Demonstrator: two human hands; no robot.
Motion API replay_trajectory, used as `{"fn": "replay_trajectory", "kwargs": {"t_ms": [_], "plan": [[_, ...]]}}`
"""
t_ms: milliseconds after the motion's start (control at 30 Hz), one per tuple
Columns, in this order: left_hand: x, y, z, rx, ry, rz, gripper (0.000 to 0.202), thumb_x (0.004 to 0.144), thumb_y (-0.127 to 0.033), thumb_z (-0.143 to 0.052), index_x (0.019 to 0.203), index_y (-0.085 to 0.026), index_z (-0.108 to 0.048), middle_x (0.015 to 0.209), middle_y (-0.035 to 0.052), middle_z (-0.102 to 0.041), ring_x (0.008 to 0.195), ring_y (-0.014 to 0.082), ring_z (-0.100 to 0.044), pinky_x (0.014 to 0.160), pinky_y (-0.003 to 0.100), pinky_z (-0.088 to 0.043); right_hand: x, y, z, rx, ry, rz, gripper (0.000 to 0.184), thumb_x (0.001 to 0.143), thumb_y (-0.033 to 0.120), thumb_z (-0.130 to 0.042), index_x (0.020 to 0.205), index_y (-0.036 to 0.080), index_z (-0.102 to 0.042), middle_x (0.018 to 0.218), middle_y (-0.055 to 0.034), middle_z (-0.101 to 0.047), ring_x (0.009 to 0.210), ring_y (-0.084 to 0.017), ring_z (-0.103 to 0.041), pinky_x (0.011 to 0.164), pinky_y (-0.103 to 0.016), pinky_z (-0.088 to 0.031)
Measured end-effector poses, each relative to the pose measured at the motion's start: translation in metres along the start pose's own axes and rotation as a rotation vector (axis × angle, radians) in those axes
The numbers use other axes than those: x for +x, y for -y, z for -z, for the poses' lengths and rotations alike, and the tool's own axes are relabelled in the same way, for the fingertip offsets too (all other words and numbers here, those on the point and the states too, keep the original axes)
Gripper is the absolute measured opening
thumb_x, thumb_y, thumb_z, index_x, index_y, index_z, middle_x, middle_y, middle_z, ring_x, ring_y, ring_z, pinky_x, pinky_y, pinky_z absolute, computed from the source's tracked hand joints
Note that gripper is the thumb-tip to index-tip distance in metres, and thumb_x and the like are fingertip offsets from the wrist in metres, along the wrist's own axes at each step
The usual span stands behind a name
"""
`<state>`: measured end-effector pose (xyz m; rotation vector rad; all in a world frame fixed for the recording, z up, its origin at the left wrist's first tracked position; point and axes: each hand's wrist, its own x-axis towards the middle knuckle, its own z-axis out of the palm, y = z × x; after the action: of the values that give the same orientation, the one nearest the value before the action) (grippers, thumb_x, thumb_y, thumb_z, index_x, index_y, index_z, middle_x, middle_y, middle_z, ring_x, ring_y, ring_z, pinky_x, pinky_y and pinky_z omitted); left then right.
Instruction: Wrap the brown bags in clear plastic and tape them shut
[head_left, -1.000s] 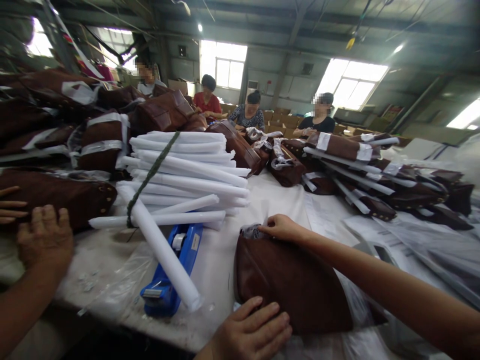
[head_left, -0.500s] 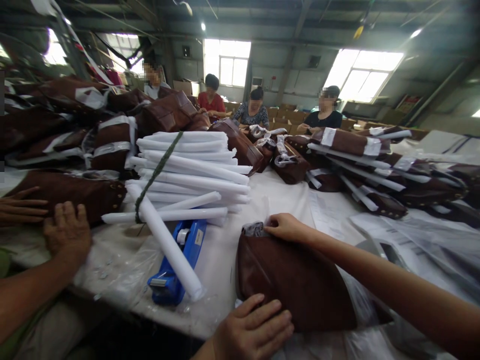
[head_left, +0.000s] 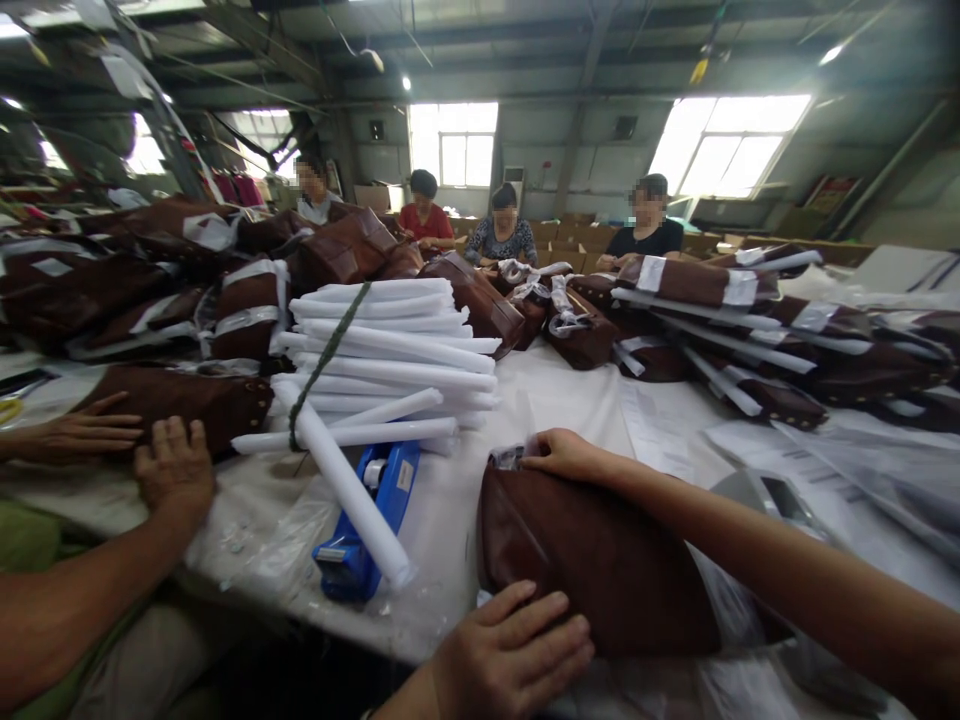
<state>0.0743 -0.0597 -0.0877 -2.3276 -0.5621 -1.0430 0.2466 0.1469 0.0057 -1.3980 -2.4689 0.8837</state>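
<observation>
A brown leather handbag lies on the cloth-covered table in front of me, with clear plastic along its right end. My left hand rests flat against its near side, fingers outstretched. At the bag's upper left corner, my right hand has thumb and fingers pinched together beside a grey, plastic-wrapped part. Exactly what the fingertips pinch is partly hidden. To the left, a blue tape dispenser sits under a white roll that leans across it.
White rolls lie bundled with a green tie. At left, a co-worker's hands press on another brown bag. Brown bags are piled along the back. A grey object and plastic sheets lie right. Several people sit across the table.
The view has tilted and turned slightly, shifting the left side rightward. My right hand has moved slightly at the bag's corner; my left hand stays against the bag.
</observation>
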Motion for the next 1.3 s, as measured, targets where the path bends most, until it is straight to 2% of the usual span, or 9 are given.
{"fn": "replay_trajectory", "kwargs": {"t_ms": [167, 433, 600, 767, 867, 967, 1033, 1100, 1300], "plan": [[0.0, 0.0, 0.002, 0.015, 0.013, -0.011, 0.03, 0.101, -0.018, -0.054, 0.126, -0.026, -0.068, 0.15, -0.0033, -0.048, 0.134, 0.0172, -0.052, 0.122, 0.039, -0.033, 0.001, -0.007, 0.0, 0.114, 0.031, 0.114, 0.036, 0.084, 0.042, -0.059, 0.099, 0.013, -0.076, 0.089, -0.0042, -0.075, 0.084, -0.021, -0.066, 0.078, -0.029, -0.049], [-0.003, -0.004, -0.003, 0.002, 0.02, 0.014, 0.031, 0.101, -0.016, -0.051, 0.126, -0.026, -0.068, 0.146, -0.0053, -0.052, 0.133, 0.0164, -0.054, 0.124, 0.039, -0.03, 0.001, -0.011, 0.0, 0.211, 0.053, 0.154, 0.052, 0.08, 0.06, -0.063, 0.082, 0.01, -0.076, 0.073, -0.0043, -0.07, 0.068, -0.019, -0.06, 0.065, -0.029, -0.045], [-0.002, -0.007, -0.01, -0.016, 0.002, 0.068, 0.029, 0.102, -0.016, -0.051, 0.122, -0.026, -0.07, 0.14, -0.0075, -0.057, 0.13, 0.0135, -0.056, 0.125, 0.037, -0.029, 0.003, -0.002, -0.006, 0.246, 0.056, 0.137, 0.053, 0.081, 0.063, -0.063, 0.087, 0.013, -0.079, 0.073, -0.0025, -0.071, 0.067, -0.017, -0.061, 0.065, -0.028, -0.046], [0.003, -0.011, -0.014, -0.018, 0.009, 0.115, 0.029, 0.102, -0.015, -0.051, 0.122, -0.026, -0.07, 0.137, -0.0087, -0.059, 0.128, 0.0125, -0.057, 0.125, 0.035, -0.028, -0.018, 0.016, -0.008, 0.293, 0.022, 0.229, 0.042, 0.091, 0.05, -0.057, 0.102, 0.015, -0.078, 0.097, -0.0041, -0.077, 0.093, -0.024, -0.069, 0.085, -0.031, -0.053], [0.003, -0.014, -0.017, -0.014, -0.002, 0.141, 0.029, 0.102, -0.015, -0.052, 0.122, -0.024, -0.07, 0.136, -0.0079, -0.061, 0.128, 0.0128, -0.057, 0.126, 0.035, -0.027, -0.05, 0.025, -0.012, 0.106, -0.069, 0.336, 0.034, 0.092, 0.024, -0.051, 0.117, 0.018, -0.074, 0.115, -0.0049, -0.074, 0.109, -0.025, -0.068, 0.1, -0.036, -0.051], [0.002, -0.016, -0.019, -0.014, -0.015, 0.15, 0.029, 0.102, -0.014, -0.052, 0.122, -0.024, -0.07, 0.135, -0.0072, -0.062, 0.129, 0.013, -0.057, 0.126, 0.036, -0.027, -0.083, 0.028, -0.025, -0.2, -0.211, 0.477, 0.057, 0.079, 0.002, -0.048, 0.133, 0.015, -0.064, 0.134, -0.0113, -0.065, 0.123, -0.024, -0.062, 0.107, -0.039, -0.049], [0.001, -0.017, -0.02, -0.015, -0.031, 0.15, 0.028, 0.101, -0.014, -0.052, 0.121, -0.023, -0.07, 0.134, -0.0065, -0.063, 0.129, 0.0133, -0.056, 0.125, 0.036, -0.028, -0.099, 0.028, -0.035, -0.409, -0.345, 0.512, 0.058, 0.079, -0.002, -0.045, 0.132, 0.01, -0.063, 0.135, -0.0174, -0.062, 0.123, -0.027, -0.062, 0.105, -0.041, -0.052], [0.002, -0.017, -0.02, -0.015, -0.039, 0.151, 0.028, 0.101, -0.014, -0.052, 0.121, -0.022, -0.07, 0.133, -0.0057, -0.064, 0.129, 0.0134, -0.056, 0.125, 0.036, -0.029, -0.11, 0.028, -0.044, -0.557, -0.462, 0.501, 0.051, 0.081, -0.004, -0.046, 0.127, 0.008, -0.066, 0.129, -0.0192, -0.066, 0.117, -0.028, -0.066, 0.102, -0.043, -0.055], [0.004, -0.019, -0.018, -0.023, -0.046, 0.161, 0.027, 0.102, -0.014, -0.052, 0.121, -0.021, -0.069, 0.131, -0.0052, -0.066, 0.13, 0.0126, -0.056, 0.124, 0.034, -0.032, -0.121, 0.035, -0.05, -0.623, -0.632, 0.503, 0.034, 0.086, -0.001, -0.054, 0.111, 0.014, -0.071, 0.11, -0.0098, -0.075, 0.095, -0.024, -0.073, 0.088, -0.038, -0.061]]}}
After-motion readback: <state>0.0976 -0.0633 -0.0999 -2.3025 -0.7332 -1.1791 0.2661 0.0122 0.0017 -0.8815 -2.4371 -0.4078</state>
